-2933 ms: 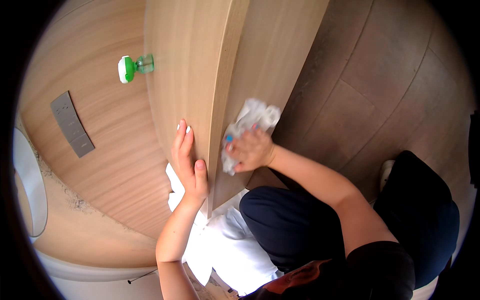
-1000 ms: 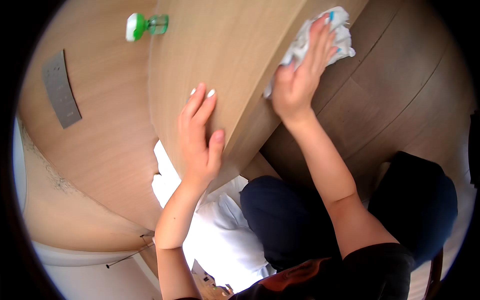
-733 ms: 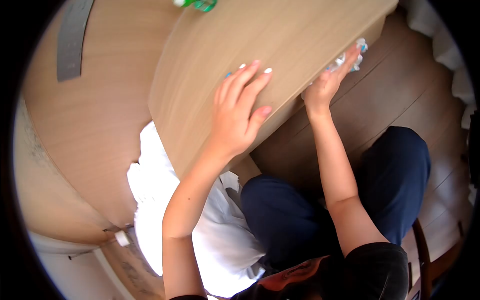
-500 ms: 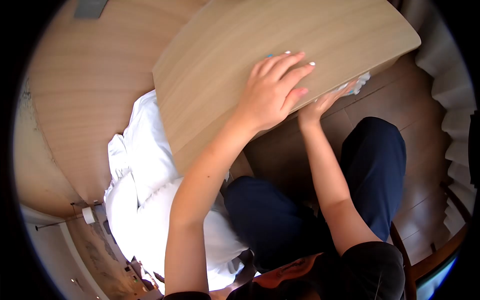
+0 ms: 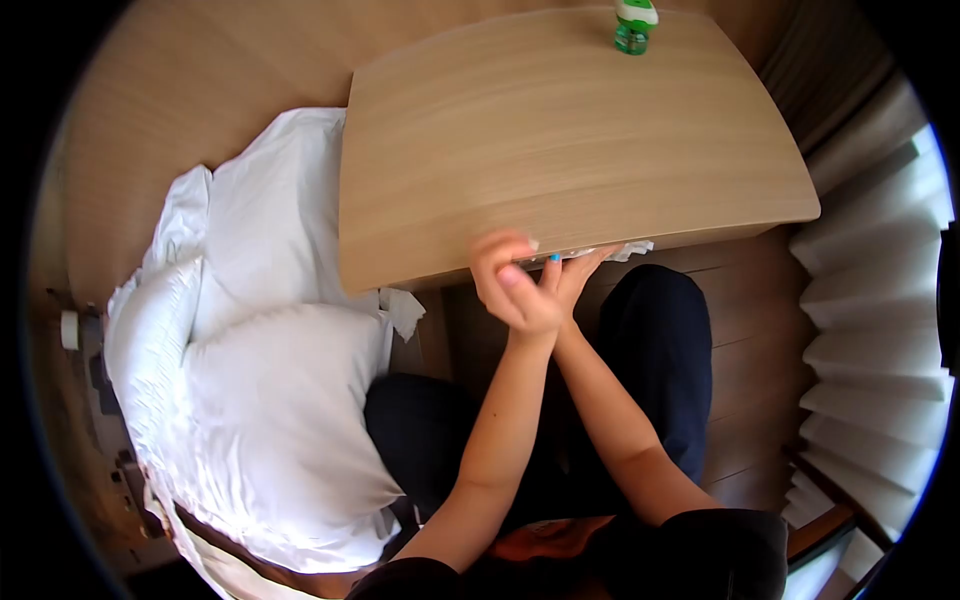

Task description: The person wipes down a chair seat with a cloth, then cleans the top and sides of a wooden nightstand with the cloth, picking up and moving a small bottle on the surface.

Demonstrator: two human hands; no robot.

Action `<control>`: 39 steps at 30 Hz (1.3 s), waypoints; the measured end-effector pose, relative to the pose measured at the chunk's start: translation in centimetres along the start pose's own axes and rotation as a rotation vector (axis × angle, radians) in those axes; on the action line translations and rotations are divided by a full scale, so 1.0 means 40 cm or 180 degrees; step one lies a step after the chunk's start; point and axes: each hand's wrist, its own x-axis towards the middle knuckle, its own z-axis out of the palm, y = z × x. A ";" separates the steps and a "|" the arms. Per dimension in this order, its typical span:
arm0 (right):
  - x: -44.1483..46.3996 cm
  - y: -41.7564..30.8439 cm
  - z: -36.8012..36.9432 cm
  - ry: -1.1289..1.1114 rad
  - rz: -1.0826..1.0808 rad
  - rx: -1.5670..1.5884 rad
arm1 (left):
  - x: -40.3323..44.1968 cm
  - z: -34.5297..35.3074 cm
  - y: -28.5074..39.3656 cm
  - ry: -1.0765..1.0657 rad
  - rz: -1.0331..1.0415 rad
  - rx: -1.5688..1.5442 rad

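A light wooden table point(image 5: 570, 130) with a curved front edge fills the upper middle of the head view. At that edge my right hand point(image 5: 577, 280) presses a crumpled white cloth point(image 5: 632, 250) against the front face, its fingers partly hidden under the tabletop. My left hand point(image 5: 512, 282) is just in front of the edge, left of my right hand, blurred, with its fingers loosely curled and apart and nothing seen in it. Toward the back of the tabletop stands a small green bottle with a white and green top point(image 5: 634, 28).
White pillows and bedding point(image 5: 290, 400) lie to the left of the table. White curtains point(image 5: 880, 300) hang at the right, above a wooden chair point(image 5: 825, 530). Dark floor tiles point(image 5: 750, 350) show between my knees and the curtain. A piece of white tissue point(image 5: 402, 312) hangs beside the table's left corner.
The view has turned and now shows the whole tabletop. My left hand has come off the tabletop to its front edge, near my right hand, which remains at the front face with the cloth.
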 end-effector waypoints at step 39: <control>0.440 -0.244 -0.227 -0.3193 -0.3015 -0.1733 | -0.396 0.247 -0.230 0.1124 -0.0242 0.1097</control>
